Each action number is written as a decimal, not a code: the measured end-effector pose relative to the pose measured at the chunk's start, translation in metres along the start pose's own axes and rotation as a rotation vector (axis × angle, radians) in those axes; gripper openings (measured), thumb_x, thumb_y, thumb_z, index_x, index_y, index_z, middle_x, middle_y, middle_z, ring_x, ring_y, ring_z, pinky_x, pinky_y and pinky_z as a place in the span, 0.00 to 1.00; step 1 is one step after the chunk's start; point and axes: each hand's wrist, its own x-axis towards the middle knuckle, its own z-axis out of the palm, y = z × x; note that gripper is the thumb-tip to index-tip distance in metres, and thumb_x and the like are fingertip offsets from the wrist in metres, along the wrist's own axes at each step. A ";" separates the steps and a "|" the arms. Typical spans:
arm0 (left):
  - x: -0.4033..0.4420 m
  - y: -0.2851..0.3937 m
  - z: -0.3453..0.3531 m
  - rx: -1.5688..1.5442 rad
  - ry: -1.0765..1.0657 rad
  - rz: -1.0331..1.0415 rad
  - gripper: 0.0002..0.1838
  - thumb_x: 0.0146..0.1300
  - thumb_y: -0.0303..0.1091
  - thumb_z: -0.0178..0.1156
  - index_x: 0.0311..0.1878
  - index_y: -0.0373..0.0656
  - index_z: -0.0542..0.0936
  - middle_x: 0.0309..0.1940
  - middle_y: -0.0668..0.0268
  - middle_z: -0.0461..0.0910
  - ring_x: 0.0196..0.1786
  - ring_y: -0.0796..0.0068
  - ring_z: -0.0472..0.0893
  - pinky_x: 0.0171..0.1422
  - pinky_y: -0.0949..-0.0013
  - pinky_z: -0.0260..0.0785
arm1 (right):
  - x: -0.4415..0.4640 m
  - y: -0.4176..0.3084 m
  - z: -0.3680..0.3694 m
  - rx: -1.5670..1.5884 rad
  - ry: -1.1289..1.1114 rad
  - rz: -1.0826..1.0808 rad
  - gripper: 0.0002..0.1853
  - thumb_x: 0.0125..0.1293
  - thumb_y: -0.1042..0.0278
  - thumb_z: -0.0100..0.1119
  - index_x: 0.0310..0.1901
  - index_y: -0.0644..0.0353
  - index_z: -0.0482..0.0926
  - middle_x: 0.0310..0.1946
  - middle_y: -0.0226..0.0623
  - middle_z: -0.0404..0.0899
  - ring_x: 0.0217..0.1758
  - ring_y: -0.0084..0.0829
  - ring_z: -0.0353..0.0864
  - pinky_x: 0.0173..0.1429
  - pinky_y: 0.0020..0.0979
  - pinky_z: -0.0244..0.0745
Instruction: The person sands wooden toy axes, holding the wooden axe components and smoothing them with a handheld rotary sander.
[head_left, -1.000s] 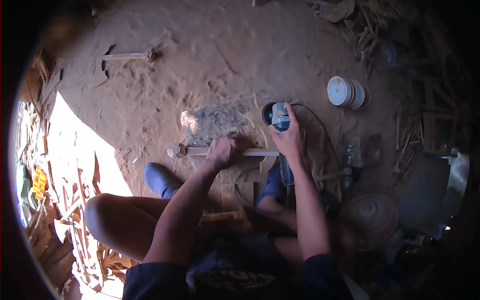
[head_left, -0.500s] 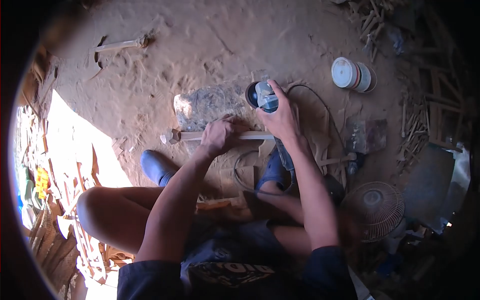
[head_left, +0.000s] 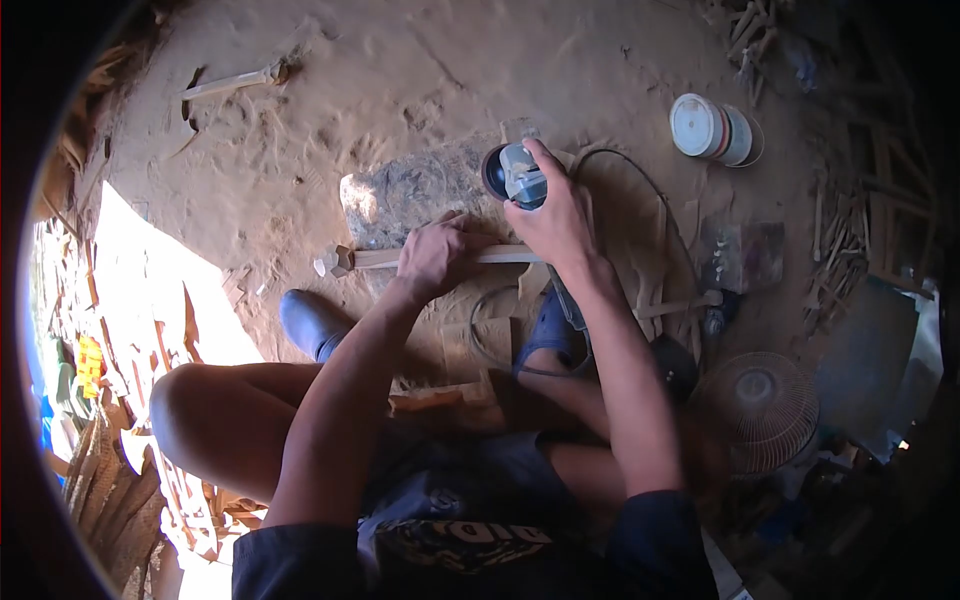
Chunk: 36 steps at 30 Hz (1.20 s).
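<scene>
My left hand (head_left: 440, 255) is closed round a pale wooden stick (head_left: 375, 259) with a faceted knob at its left end. Under and beyond it lies a worn, stained block (head_left: 400, 205) on the ground. My right hand (head_left: 560, 218) grips an angle grinder (head_left: 524, 176) by its head, with the dark round disc (head_left: 494, 172) facing left over the block's right part. The grinder's body runs down behind my right wrist, partly hidden. The right end of the stick passes close to that wrist.
A lidded white bucket (head_left: 700, 127) lies at the upper right, and a fan (head_left: 757, 412) stands at the lower right. The grinder's cord (head_left: 648, 182) loops over the dirt floor. Another knobbed stick (head_left: 235, 86) lies at the upper left. Wood pieces (head_left: 835, 245) are piled at right.
The whole view has shifted slightly. My right hand and the grinder sit a little further left and up. Both hands keep their hold.
</scene>
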 end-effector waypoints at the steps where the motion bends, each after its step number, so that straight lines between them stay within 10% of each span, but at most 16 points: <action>1: -0.001 0.003 -0.001 -0.002 -0.018 -0.016 0.22 0.57 0.40 0.77 0.57 0.66 0.92 0.57 0.74 0.87 0.62 0.63 0.85 0.61 0.57 0.82 | -0.001 0.001 0.001 -0.009 -0.010 0.026 0.41 0.59 0.68 0.74 0.76 0.53 0.73 0.62 0.59 0.85 0.61 0.64 0.86 0.67 0.53 0.83; 36: 0.005 -0.002 0.006 0.123 -0.076 -0.076 0.14 0.63 0.42 0.70 0.51 0.57 0.87 0.55 0.68 0.87 0.58 0.55 0.87 0.58 0.51 0.82 | -0.057 0.051 -0.040 -0.064 0.105 0.074 0.43 0.60 0.62 0.75 0.79 0.44 0.71 0.65 0.53 0.85 0.63 0.60 0.86 0.65 0.52 0.83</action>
